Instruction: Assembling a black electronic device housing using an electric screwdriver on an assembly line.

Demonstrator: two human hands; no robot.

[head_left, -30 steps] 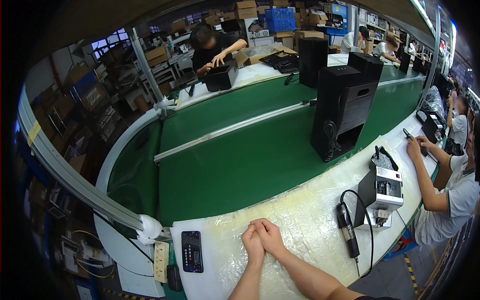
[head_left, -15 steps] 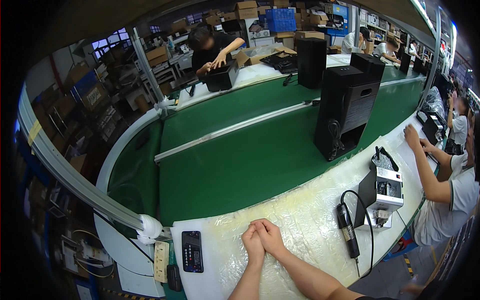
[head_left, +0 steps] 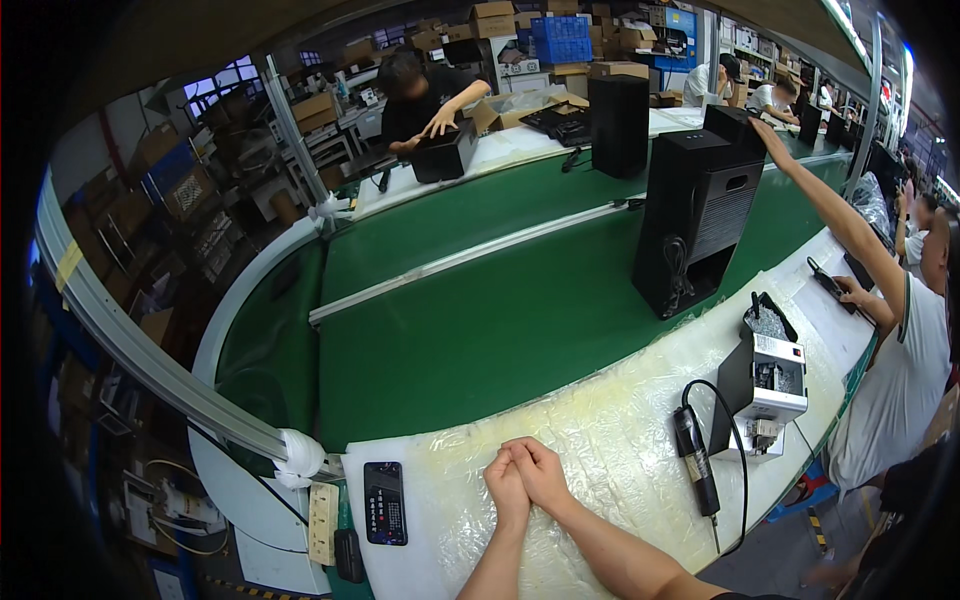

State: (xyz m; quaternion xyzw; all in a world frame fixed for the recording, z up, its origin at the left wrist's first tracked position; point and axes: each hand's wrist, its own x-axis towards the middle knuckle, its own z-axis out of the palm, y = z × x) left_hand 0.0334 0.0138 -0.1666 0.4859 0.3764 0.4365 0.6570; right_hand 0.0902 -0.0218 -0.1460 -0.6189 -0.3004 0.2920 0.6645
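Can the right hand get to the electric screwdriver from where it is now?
Probably yes. The right hand rests clasped with the left hand on the plastic-covered bench; the electric screwdriver lies to its right with only bare bench between.

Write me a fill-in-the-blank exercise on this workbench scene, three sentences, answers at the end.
1. The left hand and right hand rest ______ together on the bench cover.
2. The phone lies to the ______ of the hands.
3. The belt that carries the speaker is ______ in colour.

Missing words: clasped; left; green
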